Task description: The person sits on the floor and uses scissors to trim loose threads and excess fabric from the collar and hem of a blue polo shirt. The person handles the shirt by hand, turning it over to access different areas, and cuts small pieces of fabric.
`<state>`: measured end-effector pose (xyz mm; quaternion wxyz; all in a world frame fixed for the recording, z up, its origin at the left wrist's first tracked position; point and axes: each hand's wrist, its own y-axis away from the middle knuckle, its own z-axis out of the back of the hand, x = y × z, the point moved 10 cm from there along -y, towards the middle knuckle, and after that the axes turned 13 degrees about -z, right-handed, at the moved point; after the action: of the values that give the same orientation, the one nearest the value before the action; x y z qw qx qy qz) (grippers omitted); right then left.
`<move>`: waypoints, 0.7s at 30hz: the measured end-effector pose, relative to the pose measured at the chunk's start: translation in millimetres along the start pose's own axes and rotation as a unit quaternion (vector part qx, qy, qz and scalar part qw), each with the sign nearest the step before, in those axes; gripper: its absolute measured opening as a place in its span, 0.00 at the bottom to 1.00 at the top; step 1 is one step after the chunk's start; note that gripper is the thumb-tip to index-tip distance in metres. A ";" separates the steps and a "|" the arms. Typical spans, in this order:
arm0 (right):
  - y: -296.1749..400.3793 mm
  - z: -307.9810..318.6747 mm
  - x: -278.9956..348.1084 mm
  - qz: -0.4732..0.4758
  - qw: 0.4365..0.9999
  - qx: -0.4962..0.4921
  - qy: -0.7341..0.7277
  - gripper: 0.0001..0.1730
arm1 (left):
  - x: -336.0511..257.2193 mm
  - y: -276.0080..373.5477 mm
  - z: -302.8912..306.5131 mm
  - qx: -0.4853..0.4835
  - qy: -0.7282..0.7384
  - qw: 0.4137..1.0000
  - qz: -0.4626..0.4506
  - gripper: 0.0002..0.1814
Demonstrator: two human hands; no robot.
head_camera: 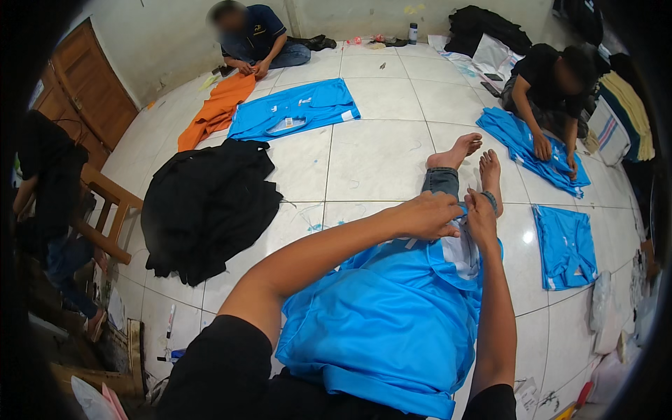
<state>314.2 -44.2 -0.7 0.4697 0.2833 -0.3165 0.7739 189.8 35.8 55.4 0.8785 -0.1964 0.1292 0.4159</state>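
Note:
Across my lap and legs lies a blue garment (378, 315) with white inner cloth showing near its far end. My left hand (433, 214) is at that far edge, its fingers bent over the blue fabric. Close beside it on the right, my right hand (480, 212) has thumb and fingers pinched together at the same edge, with something thin and small sticking up from the fingertips, too small to identify. My bare feet (462, 149) stretch out beyond the hands.
A black cloth pile (210, 210) lies at left, near a wooden chair (113, 210). A folded blue garment (567, 247) is at right. Two seated people handle an orange cloth (218, 110) and blue garments (530, 147). Markers (170, 321) lie lower left; another person stands far left.

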 end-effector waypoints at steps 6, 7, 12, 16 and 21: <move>-9.7 -43.1 -68.1 -0.072 0.989 0.083 0.096 0.18 | 64.7 20.8 -57.9 -0.053 0.161 0.981 0.089 0.32; -5.3 -42.8 -68.1 -0.061 0.990 0.072 0.108 0.18 | 67.6 23.1 -60.0 -0.050 0.182 0.978 0.090 0.33; 0.6 -35.0 -64.7 -0.072 0.992 0.067 0.079 0.17 | 60.1 22.4 -62.0 -0.027 0.214 0.970 0.109 0.34; 2.0 -30.2 -45.4 -0.051 0.996 0.055 0.057 0.16 | 64.7 24.8 -62.4 -0.023 0.195 0.975 0.100 0.33; 6.6 -25.0 -44.3 -0.091 0.990 0.073 0.075 0.15 | 58.4 22.7 -61.1 -0.016 0.219 0.969 0.109 0.33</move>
<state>322.3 -51.9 -50.7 0.5385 0.2856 -0.1955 0.7683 204.4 60.9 -27.2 0.7746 -0.2817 0.3326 0.4583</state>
